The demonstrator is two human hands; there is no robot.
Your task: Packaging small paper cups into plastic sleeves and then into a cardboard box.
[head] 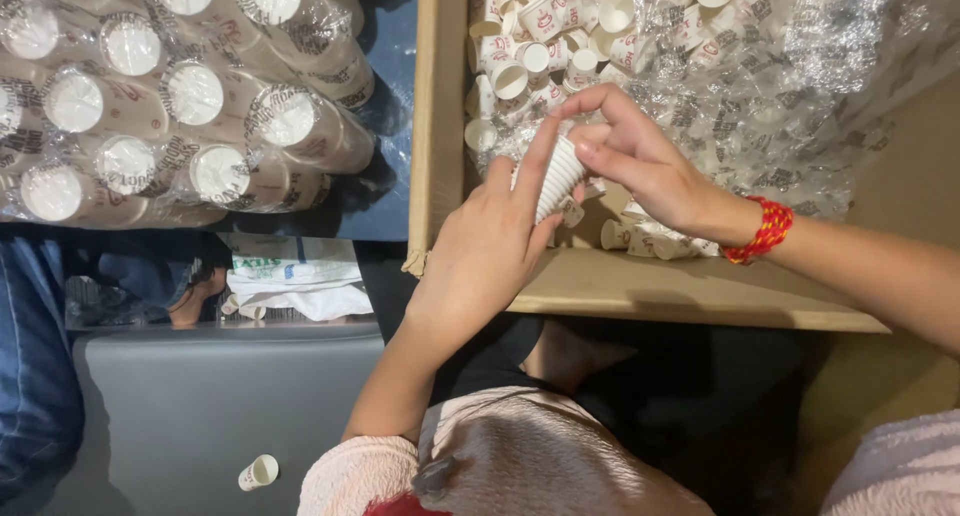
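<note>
- So the setting is a cramped packing spot: dark floor down below, a grey panel [200,406] at the bottom left, and a bit of blue cloth along the left edge.
- Biggest thing is the open cardboard box [437,126] on the right, lined with a clear plastic bag [800,86] and full of loose small paper cups [530,46], white with red print.
- Top left there's a pile of wrapped cup sleeves [190,96], long stacks sealed in plastic, lying on a dark blue sheet.
- Between the pile and the grey panel sits a crumpled white bag [290,281].
- Left hand [490,246] comes up from below, fingers closed around the lower part of a stack of cups [558,176], held tilted just over the box's near edge.
- Right hand [640,161] reaches in from the right, fingertips pinched together on the top end of that same stack. Red and yellow thread bracelet [765,228] on that wrist.
- One lone paper cup [258,472] lies on its side on the grey panel, well apart from everything else.
</note>
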